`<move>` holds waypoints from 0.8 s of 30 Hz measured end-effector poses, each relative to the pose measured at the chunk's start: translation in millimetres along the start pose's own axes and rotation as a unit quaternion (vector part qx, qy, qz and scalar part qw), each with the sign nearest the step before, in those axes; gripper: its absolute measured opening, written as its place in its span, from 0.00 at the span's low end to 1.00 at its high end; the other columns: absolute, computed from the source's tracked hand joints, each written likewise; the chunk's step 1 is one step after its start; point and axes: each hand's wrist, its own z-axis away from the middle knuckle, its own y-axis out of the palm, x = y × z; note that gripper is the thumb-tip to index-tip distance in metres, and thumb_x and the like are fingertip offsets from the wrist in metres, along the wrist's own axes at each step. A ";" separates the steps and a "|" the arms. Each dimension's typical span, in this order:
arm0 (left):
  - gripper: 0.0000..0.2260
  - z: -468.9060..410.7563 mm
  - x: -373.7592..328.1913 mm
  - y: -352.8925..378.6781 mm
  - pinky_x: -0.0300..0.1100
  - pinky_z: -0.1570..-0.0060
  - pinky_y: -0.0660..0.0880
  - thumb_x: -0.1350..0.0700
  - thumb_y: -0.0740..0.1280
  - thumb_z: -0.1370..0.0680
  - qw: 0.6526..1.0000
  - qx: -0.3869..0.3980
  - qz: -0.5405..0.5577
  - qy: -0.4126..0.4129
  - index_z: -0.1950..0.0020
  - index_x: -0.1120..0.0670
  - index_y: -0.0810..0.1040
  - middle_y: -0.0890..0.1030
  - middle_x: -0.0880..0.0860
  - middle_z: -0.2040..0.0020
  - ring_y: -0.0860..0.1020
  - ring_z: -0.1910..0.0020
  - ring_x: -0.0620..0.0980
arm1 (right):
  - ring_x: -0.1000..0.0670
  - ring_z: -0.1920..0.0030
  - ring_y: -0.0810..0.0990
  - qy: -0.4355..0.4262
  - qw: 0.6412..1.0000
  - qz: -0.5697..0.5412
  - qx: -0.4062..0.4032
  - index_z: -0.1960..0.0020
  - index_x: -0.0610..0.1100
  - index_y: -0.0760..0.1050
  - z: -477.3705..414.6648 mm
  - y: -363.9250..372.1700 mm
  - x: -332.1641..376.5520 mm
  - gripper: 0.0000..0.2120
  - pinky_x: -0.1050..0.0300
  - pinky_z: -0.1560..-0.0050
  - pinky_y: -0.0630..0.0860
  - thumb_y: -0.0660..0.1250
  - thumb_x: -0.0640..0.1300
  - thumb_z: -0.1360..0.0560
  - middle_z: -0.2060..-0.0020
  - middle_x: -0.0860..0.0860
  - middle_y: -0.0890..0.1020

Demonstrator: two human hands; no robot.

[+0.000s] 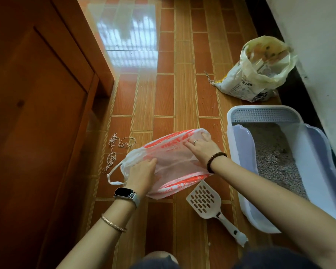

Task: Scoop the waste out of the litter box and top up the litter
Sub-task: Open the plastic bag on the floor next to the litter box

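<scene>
A white and red plastic bag [175,162] lies on the tiled floor in front of me. My left hand [142,173] grips its near edge with curled fingers. My right hand [201,146] lies on the bag's far side, fingers spread and pressing on the plastic. Just to the right of the bag, a white slotted litter scoop [206,200] lies flat on the floor with its handle toward me. The pale blue litter box [241,152] stands at the right along the wall, filled with grey litter [273,156]. An open litter sack [256,74] stands behind it.
A wooden cabinet [37,113] fills the left side. Loose white string [114,150] lies on the tiles left of the bag. A white wall with a dark skirting [291,90] runs along the right. Litter grains are scattered near the sack.
</scene>
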 end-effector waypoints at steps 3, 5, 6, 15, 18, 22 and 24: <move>0.14 7.0 -13.1 -5.7 0.44 0.48 0.75 0.52 0.65 0.22 0.996 -0.040 0.052 0.058 0.37 0.53 0.74 0.79 0.52 0.41 0.77 0.43 0.52 | 0.44 0.40 0.73 -0.015 0.996 -0.044 -0.079 0.31 0.48 0.65 8.7 -3.8 5.5 0.25 0.47 0.29 0.59 0.66 0.47 0.26 0.42 0.49 0.79; 0.13 13.2 -21.4 -10.5 0.45 0.48 0.76 0.53 0.65 0.22 0.991 -0.065 0.068 0.097 0.38 0.53 0.75 0.80 0.52 0.41 0.78 0.44 0.51 | 0.45 0.41 0.75 -0.017 0.990 -0.074 -0.123 0.32 0.48 0.68 20.7 -7.5 8.5 0.24 0.49 0.31 0.62 0.67 0.49 0.27 0.43 0.48 0.80; 0.13 16.9 -25.2 -12.4 0.45 0.49 0.77 0.53 0.65 0.22 0.988 -0.074 0.069 0.116 0.38 0.53 0.76 0.80 0.52 0.42 0.78 0.45 0.51 | 0.45 0.41 0.75 -0.015 0.986 -0.092 -0.138 0.33 0.47 0.68 28.7 -9.8 9.8 0.24 0.50 0.33 0.64 0.68 0.49 0.27 0.43 0.48 0.80; 0.17 38.7 -64.3 -3.5 0.49 0.45 0.75 0.53 0.71 0.27 0.956 -0.130 0.019 0.261 0.39 0.53 0.77 0.80 0.53 0.43 0.78 0.44 0.54 | 0.48 0.43 0.75 0.070 0.927 -0.310 -0.201 0.36 0.44 0.71 135.8 23.4 26.4 0.20 0.54 0.41 0.74 0.68 0.45 0.26 0.44 0.46 0.78; 0.21 42.5 -84.9 8.7 0.50 0.41 0.73 0.54 0.72 0.27 0.953 -0.117 0.006 0.280 0.35 0.53 0.75 0.77 0.54 0.37 0.76 0.40 0.56 | 0.47 0.37 0.72 0.119 0.897 -0.379 -0.193 0.32 0.42 0.68 173.2 47.0 43.6 0.24 0.56 0.36 0.68 0.69 0.41 0.26 0.38 0.44 0.75; 0.25 43.8 -99.4 26.8 0.52 0.36 0.70 0.57 0.72 0.27 0.953 -0.085 -0.021 0.290 0.31 0.52 0.70 0.72 0.56 0.31 0.72 0.34 0.56 | 0.47 0.35 0.71 0.183 0.875 -0.423 -0.149 0.29 0.42 0.64 205.9 90.0 73.4 0.28 0.55 0.33 0.67 0.68 0.40 0.26 0.35 0.45 0.73; 0.26 43.7 -102.6 34.4 0.53 0.33 0.67 0.58 0.71 0.27 0.950 -0.086 -0.037 0.297 0.30 0.53 0.70 0.69 0.57 0.28 0.69 0.31 0.57 | 0.47 0.36 0.72 0.208 0.868 -0.432 -0.133 0.29 0.42 0.64 214.8 109.6 83.8 0.28 0.55 0.35 0.69 0.68 0.41 0.27 0.36 0.45 0.73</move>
